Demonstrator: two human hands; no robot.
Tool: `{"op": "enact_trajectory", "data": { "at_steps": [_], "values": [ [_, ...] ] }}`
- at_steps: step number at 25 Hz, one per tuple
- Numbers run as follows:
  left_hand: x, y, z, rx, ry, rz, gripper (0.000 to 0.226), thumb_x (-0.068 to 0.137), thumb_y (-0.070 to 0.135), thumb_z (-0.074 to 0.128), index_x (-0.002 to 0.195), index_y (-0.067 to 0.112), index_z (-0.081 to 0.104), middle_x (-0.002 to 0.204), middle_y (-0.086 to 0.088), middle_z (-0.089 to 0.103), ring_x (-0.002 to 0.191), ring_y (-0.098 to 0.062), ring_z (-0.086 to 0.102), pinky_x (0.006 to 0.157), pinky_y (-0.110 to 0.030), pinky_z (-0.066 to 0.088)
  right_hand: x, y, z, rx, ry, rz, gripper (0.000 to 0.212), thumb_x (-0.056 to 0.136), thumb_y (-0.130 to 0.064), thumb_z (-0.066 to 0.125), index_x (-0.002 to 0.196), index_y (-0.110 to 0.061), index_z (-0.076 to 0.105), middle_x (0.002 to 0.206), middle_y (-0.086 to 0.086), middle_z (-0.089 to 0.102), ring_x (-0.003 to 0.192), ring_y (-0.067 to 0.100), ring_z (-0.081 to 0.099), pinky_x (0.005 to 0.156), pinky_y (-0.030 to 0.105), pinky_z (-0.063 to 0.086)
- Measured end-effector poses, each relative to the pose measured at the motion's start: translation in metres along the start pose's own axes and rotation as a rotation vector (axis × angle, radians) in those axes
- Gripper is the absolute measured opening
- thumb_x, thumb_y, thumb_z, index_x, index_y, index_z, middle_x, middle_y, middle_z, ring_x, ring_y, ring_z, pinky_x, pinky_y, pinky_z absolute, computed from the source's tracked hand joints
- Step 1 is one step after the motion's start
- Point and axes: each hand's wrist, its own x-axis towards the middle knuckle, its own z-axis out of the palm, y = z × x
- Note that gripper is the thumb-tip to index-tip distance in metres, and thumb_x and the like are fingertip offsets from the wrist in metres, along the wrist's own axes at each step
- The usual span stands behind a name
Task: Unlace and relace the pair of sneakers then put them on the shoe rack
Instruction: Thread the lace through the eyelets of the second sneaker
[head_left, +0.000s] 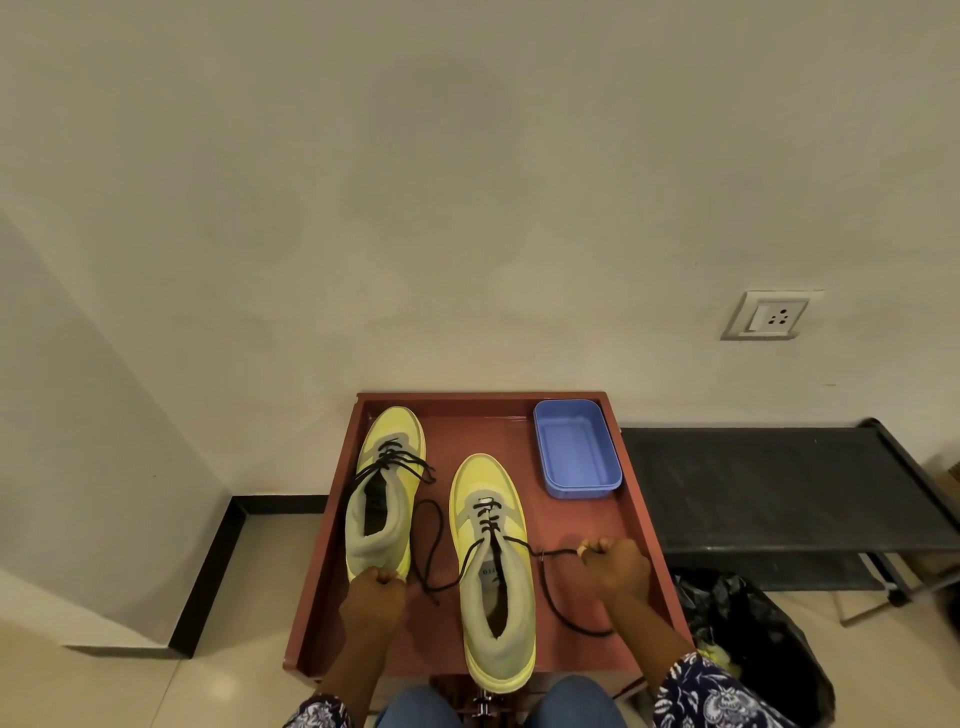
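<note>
On the red tray (644, 519), the left hand (375, 590) and right hand (618, 564) each pinch a black lace (558, 553) end of the nearer yellow sneaker (493, 566), beside its mate (384, 493).

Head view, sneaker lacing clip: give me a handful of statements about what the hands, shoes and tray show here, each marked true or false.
1. Both yellow sneakers sit on the red tray. True: the left sneaker and the right sneaker are both on it.
2. The right hand pinches a black lace end. True.
3. The blue tub holds a rolled lace. False: nothing shows inside it.
4. The left hand rests flat on the floor. False: it is curled at the heel of the left sneaker, gripping a lace.
5. A sneaker already stands on the black shoe rack. False: its top shelf holds no shoe.
</note>
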Motion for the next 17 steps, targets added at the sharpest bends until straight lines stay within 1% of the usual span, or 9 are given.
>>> {"op": "enact_trajectory", "data": {
  "at_steps": [2,4,5,6,7,8,11,15,17],
  "values": [
    [-0.005,0.006,0.000,-0.025,-0.007,-0.001,0.013,0.087,0.015,0.055,0.092,0.005,0.062,0.098,-0.017,0.064,0.098,-0.037,0.059,0.082,-0.034,0.044,0.000,0.000,-0.001,0.008,-0.007,-0.001,0.016,0.086,-0.008,0.060,0.087,0.003,0.072,0.094,0.021,0.070,0.094,0.034,0.063,0.071,0.023,0.036],
    [-0.009,0.011,0.001,-0.104,-0.030,0.001,0.014,0.089,0.014,0.054,0.076,0.009,0.057,0.081,-0.014,0.062,0.085,-0.035,0.062,0.075,-0.036,0.047,-0.002,0.000,-0.002,0.002,-0.018,-0.007,0.015,0.084,-0.009,0.062,0.086,0.003,0.072,0.093,0.020,0.071,0.094,0.033,0.063,0.071,0.022,0.036],
    [-0.011,0.014,0.001,-0.176,-0.057,0.000,0.020,0.090,0.012,0.052,0.070,0.010,0.053,0.072,-0.011,0.058,0.073,-0.030,0.062,0.066,-0.035,0.049,-0.002,0.000,-0.003,0.004,-0.024,-0.012,0.014,0.084,-0.009,0.063,0.085,0.002,0.072,0.093,0.019,0.071,0.094,0.033,0.064,0.071,0.022,0.036],
    [-0.015,0.019,0.002,-0.251,-0.098,-0.011,0.023,0.091,0.010,0.050,0.068,0.010,0.050,0.065,-0.008,0.054,0.058,-0.023,0.057,0.054,-0.028,0.048,-0.003,0.001,-0.003,0.011,-0.031,-0.016,0.014,0.083,-0.010,0.064,0.086,0.001,0.072,0.092,0.017,0.071,0.093,0.031,0.064,0.071,0.021,0.036],
    [-0.019,0.024,0.002,-0.317,-0.136,-0.036,0.024,0.092,0.008,0.047,0.068,0.009,0.048,0.061,-0.007,0.049,0.047,-0.016,0.049,0.042,-0.021,0.042,-0.004,0.001,-0.004,0.022,-0.042,-0.015,0.014,0.083,-0.011,0.065,0.086,0.001,0.072,0.091,0.015,0.071,0.090,0.030,0.063,0.071,0.021,0.036],
    [-0.023,0.029,0.003,-0.357,-0.159,-0.062,0.024,0.093,0.006,0.046,0.069,0.009,0.047,0.059,-0.006,0.047,0.041,-0.013,0.043,0.035,-0.016,0.035,-0.006,0.000,-0.005,0.034,-0.056,-0.013,0.014,0.082,-0.013,0.067,0.085,0.000,0.072,0.088,0.013,0.070,0.085,0.027,0.062,0.070,0.021,0.035],
    [-0.029,0.036,0.008,-0.396,-0.193,-0.083,0.027,0.094,0.009,0.045,0.067,0.009,0.047,0.056,-0.005,0.047,0.041,-0.013,0.038,0.036,-0.017,0.029,-0.010,-0.003,-0.003,0.090,-0.086,0.002,0.015,0.081,-0.017,0.070,0.075,-0.004,0.069,0.075,0.007,0.064,0.072,0.018,0.055,0.067,0.022,0.036],
    [-0.033,0.041,0.014,-0.413,-0.240,-0.119,0.036,0.097,0.021,0.041,0.065,0.008,0.049,0.052,-0.004,0.046,0.042,-0.014,0.036,0.039,-0.020,0.026,-0.013,-0.006,0.000,0.129,-0.081,0.041,0.019,0.082,-0.018,0.068,0.065,-0.011,0.063,0.070,0.003,0.061,0.071,0.018,0.054,0.065,0.022,0.037],
    [-0.037,0.045,0.016,-0.408,-0.258,-0.132,0.039,0.098,0.024,0.039,0.065,0.007,0.049,0.051,-0.005,0.044,0.042,-0.014,0.034,0.039,-0.020,0.026,-0.013,-0.005,0.004,0.105,-0.086,0.045,0.025,0.080,-0.016,0.068,0.056,-0.014,0.059,0.065,0.002,0.060,0.067,0.019,0.054,0.058,0.022,0.038]
  ]
}}
